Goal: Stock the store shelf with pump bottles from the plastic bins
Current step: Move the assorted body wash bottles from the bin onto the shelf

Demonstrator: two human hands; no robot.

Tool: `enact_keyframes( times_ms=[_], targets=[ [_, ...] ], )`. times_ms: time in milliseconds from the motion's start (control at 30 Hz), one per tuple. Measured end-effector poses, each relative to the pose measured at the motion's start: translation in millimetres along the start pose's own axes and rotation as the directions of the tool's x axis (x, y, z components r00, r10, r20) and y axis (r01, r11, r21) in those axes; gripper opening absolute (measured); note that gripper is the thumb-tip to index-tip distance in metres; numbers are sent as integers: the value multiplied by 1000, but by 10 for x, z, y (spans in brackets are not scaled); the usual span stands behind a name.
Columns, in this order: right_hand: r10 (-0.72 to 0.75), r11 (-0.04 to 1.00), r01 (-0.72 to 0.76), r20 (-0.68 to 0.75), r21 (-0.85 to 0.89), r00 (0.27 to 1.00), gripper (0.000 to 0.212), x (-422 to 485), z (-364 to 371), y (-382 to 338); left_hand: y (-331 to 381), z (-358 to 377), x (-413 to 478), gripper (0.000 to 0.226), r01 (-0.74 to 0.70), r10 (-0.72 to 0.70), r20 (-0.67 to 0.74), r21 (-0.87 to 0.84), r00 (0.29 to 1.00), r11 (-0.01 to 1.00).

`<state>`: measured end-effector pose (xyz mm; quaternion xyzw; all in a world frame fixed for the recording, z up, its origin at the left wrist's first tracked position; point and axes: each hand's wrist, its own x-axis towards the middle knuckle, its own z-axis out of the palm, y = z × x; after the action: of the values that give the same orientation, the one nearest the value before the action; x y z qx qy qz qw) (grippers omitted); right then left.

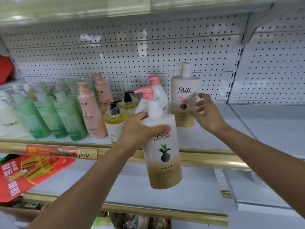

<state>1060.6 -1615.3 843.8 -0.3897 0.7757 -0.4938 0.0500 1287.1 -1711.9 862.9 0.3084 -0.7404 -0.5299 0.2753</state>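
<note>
My left hand (140, 128) grips a cream and tan Olay pump bottle with a leaf picture (163, 156) by its shoulder, holding it upright in front of the shelf's gold edge (206, 158). A second Olay bottle with a pink flower (183, 98) stands on the shelf behind it. My right hand (206, 113) hovers blurred beside that standing bottle, fingers spread, holding nothing. No plastic bin shows.
On the same shelf stand two white bottles with pink pumps (148, 98), two yellow bottles with black pumps (114, 123), two pink bottles (90, 113) and several green bottles (49, 114). Bare shelf board (231, 128) lies right of the Olay bottle. A red bag (24, 174) sits lower left.
</note>
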Motion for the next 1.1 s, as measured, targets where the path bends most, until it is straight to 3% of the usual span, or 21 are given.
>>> enact_keyframes(
  times_ms=[67,133,167,200,300,433,533,600,700,833,1100],
  targets=[
    [-104,992,80,256,100,961,50,-313,-134,-40,112,2,-14,65,-42,42,-6,5,999,999],
    [-114,993,80,545,86,830,56,-601,-207,-117,265,29,0,65,-84,84,-9,13,996,996],
    [-106,994,89,606,58,788,60,-702,-205,-147,352,54,17,64,-109,109,-11,20,994,994],
    [-115,993,101,610,57,784,62,-760,-184,-160,438,88,41,62,-138,138,-9,31,990,990],
    [-153,984,94,458,150,875,56,-745,-176,-172,695,190,127,64,-224,223,27,95,975,970],
    [-135,979,77,320,188,938,56,-572,-276,-129,942,260,318,53,-372,341,172,207,924,905],
    [-78,982,31,249,187,966,63,-464,-247,-75,1055,303,454,67,-415,342,256,338,904,845],
    [-54,983,10,235,182,971,64,-413,-212,-42,1074,339,531,81,-409,323,255,478,911,777],
    [-21,985,-23,248,172,969,66,-365,-159,2,1016,377,635,77,-387,298,248,576,922,720],
    [17,984,-62,264,164,964,66,-325,-85,52,937,370,689,34,-400,288,281,559,916,726],
    [55,988,-93,280,122,959,68,-266,0,131,858,382,842,34,-394,245,329,537,912,746]
  ],
)
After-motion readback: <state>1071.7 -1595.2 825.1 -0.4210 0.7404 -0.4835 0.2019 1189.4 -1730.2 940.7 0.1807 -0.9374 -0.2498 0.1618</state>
